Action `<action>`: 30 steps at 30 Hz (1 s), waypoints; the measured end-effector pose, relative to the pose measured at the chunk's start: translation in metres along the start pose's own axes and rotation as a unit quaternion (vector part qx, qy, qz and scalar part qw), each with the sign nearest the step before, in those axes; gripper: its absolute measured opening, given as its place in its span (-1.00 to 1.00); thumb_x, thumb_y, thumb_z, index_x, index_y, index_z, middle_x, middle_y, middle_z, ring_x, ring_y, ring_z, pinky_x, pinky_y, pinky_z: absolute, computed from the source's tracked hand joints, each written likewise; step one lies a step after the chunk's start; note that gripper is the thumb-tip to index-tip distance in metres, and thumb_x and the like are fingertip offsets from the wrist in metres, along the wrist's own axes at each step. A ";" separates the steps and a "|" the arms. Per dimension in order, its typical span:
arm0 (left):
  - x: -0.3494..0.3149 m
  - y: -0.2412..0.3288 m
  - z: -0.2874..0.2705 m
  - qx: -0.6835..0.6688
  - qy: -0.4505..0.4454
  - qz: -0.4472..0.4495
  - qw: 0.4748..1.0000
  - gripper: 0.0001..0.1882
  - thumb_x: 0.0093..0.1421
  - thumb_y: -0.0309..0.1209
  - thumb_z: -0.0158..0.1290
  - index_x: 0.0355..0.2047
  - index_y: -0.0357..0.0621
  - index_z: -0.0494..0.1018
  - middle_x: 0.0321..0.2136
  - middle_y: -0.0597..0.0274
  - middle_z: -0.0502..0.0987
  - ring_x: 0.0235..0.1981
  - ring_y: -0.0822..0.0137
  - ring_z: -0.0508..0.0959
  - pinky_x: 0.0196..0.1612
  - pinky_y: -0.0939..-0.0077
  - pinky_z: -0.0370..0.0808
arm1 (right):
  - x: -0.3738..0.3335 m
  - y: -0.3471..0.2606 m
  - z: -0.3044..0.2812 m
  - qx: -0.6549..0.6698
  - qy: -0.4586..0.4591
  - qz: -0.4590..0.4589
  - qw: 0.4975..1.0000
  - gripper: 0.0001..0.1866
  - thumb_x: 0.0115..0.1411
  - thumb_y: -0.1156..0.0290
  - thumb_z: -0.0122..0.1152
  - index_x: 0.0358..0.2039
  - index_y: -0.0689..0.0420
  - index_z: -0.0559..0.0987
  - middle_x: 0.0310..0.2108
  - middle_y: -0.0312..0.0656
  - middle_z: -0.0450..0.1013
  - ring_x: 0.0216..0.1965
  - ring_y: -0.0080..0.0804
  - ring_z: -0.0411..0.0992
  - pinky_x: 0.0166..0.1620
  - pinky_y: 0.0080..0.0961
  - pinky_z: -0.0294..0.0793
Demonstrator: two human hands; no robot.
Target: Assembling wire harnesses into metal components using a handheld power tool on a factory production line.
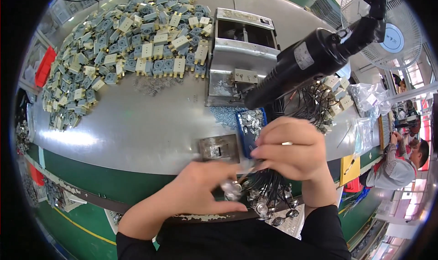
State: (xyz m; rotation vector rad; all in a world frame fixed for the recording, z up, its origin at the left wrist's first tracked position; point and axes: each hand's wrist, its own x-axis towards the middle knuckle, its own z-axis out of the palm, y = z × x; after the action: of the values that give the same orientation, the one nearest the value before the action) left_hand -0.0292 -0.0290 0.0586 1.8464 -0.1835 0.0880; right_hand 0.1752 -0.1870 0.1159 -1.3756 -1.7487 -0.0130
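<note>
Silvery round part (232, 190) — held by left hand (200, 182); right hand (292, 148) pinched narrow — contents I cannot tell.

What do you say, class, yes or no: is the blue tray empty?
No, the blue tray holds many small silvery pieces.

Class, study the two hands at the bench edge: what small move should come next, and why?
Probably ease the blurred shiny metal piece clear of the black cables: it shows by the left hand, close to the bundle and its round metal ends, where it might snag. The right hand is near enough to help, though blur hides its exact grip.
</note>
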 end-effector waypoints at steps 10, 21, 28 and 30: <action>-0.014 -0.026 -0.017 -0.288 0.202 0.082 0.933 -0.50 0.10 -0.52 0.46 -0.05 -0.27 0.42 -0.35 0.05 0.64 -0.40 0.35 0.67 -0.33 0.53 0.59 | 0.011 -0.022 0.043 0.067 -0.044 0.164 0.983 -0.76 0.19 0.55 0.42 -0.10 0.17 0.71 -0.50 -0.17 0.57 -0.50 -0.20 0.58 -0.43 -0.35 0.55; -0.017 -0.016 -0.048 -0.097 0.147 0.004 0.984 -0.69 -0.02 -0.71 0.45 -0.33 -0.26 0.56 -0.42 0.09 0.69 -0.37 0.41 0.71 -0.33 0.52 0.61 | 0.007 -0.016 0.035 0.054 -0.101 0.105 0.988 -0.72 0.10 0.52 0.48 -0.13 0.14 0.73 -0.59 -0.28 0.45 -0.61 -0.26 0.47 -0.54 -0.37 0.43; 0.000 -0.019 -0.043 0.023 0.152 0.023 0.988 -0.74 0.17 -0.54 0.41 -0.14 -0.35 0.66 -0.36 0.03 0.74 -0.26 0.21 0.78 -0.22 0.39 0.71 | 0.003 -0.011 0.040 -0.046 -0.033 0.093 0.994 -0.76 -0.04 0.44 0.59 -0.28 0.04 0.80 -0.68 -0.38 0.29 -0.72 -0.42 0.27 -0.60 -0.43 0.18; 0.001 -0.016 -0.036 -0.025 0.112 -0.025 0.993 -0.74 0.24 -0.49 0.37 -0.13 -0.41 0.65 -0.35 -0.01 0.74 -0.25 0.16 0.79 -0.20 0.34 0.72 | 0.006 -0.012 0.034 -0.026 -0.028 0.102 0.994 -0.77 -0.05 0.44 0.60 -0.31 0.05 0.80 -0.69 -0.37 0.29 -0.72 -0.42 0.25 -0.61 -0.44 0.15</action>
State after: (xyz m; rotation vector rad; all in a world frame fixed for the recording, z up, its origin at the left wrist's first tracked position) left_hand -0.0246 0.0099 0.0534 1.7755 0.0171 0.2515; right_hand 0.1450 -0.1694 0.1048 -1.5998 -1.6556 0.0940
